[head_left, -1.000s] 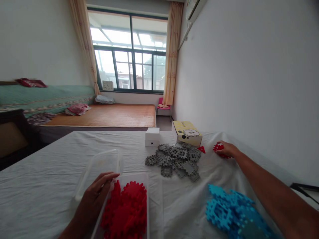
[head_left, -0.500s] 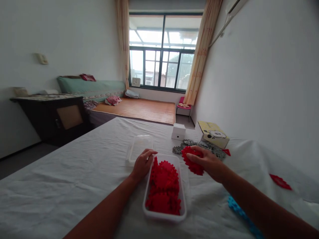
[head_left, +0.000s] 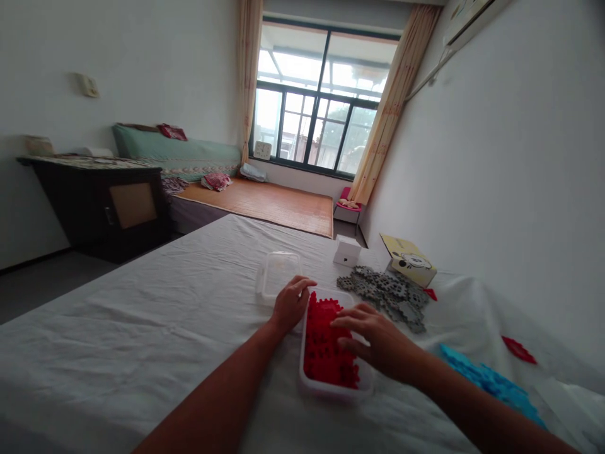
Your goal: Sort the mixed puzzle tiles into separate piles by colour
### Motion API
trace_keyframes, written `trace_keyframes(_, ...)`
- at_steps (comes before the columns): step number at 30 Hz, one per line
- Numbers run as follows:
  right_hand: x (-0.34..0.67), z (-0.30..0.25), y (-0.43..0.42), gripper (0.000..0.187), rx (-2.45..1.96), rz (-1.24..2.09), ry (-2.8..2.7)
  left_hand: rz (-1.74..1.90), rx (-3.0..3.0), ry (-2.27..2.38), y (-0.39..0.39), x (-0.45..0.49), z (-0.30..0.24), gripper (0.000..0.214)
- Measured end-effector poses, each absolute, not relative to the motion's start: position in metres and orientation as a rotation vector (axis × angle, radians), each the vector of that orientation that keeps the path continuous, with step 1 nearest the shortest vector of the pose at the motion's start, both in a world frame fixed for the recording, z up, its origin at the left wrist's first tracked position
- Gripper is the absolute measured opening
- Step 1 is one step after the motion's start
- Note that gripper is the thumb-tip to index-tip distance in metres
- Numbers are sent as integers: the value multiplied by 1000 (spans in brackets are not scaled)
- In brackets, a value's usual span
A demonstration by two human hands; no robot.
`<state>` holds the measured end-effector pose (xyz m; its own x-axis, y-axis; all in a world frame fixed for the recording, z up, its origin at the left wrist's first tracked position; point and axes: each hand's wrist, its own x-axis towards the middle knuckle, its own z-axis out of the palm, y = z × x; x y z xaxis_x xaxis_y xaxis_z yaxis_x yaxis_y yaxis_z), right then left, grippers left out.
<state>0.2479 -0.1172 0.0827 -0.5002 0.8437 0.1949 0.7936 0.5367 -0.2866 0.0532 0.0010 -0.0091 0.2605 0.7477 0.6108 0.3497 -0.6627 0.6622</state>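
Note:
A clear plastic box (head_left: 331, 391) full of red toothed foam tiles (head_left: 326, 353) sits on the white sheet in front of me. My left hand (head_left: 292, 301) grips the box's far left rim with curled fingers. My right hand (head_left: 373, 339) lies over the red tiles with fingers spread flat, pressing on them. The box's clear lid (head_left: 276, 277) lies just beyond my left hand.
A heap of grey tiles (head_left: 390, 295) lies behind the box, blue tiles (head_left: 486, 381) to the right, stray red pieces (head_left: 518, 350) further right. A white box (head_left: 346, 251) and a yellow carton (head_left: 409, 260) stand at the back. A dark cabinet (head_left: 94, 202) is at left.
My right hand carried a red tile from the far right over to the box and now rests flat on the tiles inside. My left hand stayed on the rim.

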Motion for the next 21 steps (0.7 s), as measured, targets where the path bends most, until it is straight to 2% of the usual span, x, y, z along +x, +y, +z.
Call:
trace_keyframes(5,229,74,-136,21,-1427,11,-2441,1366,2172,984,1,51,-8,29)
trace_keyframes(10,257,78,-127,22,-1358,103,-2393,1357,2178,980,6,51,-8,29)
trace_keyframes(13,338,85,-103,27,-1602,-25,-2095,1323,2201,998,10,50,-8,29)
trace_keyframes(17,487,80,-91,31,-2389,-144,-1624,1275,2225,1028,13,49,-6,32)
trace_keyframes(21,583,52,-108,30,-2670,-107,-1328,1260,2220,1059,13,48,-4,33)
